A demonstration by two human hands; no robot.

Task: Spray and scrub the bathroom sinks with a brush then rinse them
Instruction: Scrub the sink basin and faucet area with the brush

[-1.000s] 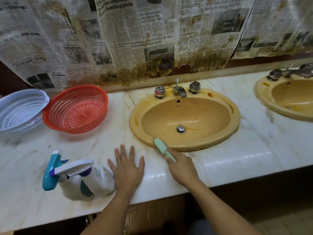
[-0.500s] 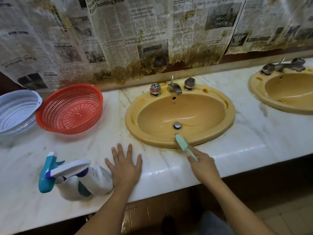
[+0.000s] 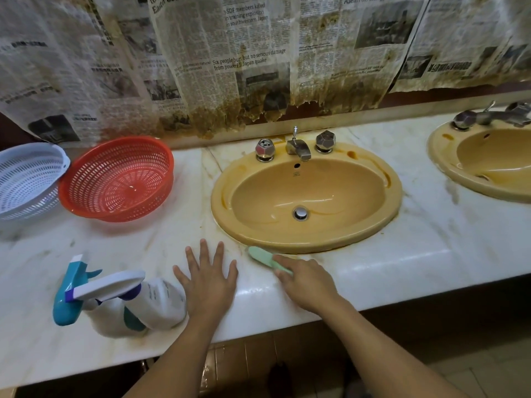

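Note:
A mustard-yellow oval sink [image 3: 373, 222] sits in the white marble counter [image 3: 431, 254], with a chrome tap [image 3: 298, 147] and two knobs behind the bowl. My right hand [image 3: 307, 282] grips a small mint-green brush [image 3: 263, 257], whose head rests on the counter at the sink's front left rim. My left hand [image 3: 208, 280] lies flat on the marble, fingers spread, just left of the brush. Two spray bottles [image 3: 120, 300] lie on their sides left of that hand. A second yellow sink [image 3: 448, 165] shows at the right edge.
A red plastic colander [image 3: 115, 179] and a white one [image 3: 26, 179] stand at the back left of the counter. Stained newspaper [image 3: 244, 67] covers the wall behind. Brown grime rings the sink's rim. The counter's front edge runs below my hands.
My right hand has drawn the brush left along the sink's front rim, from near the drain side to the front left. The left hand stays flat on the counter.

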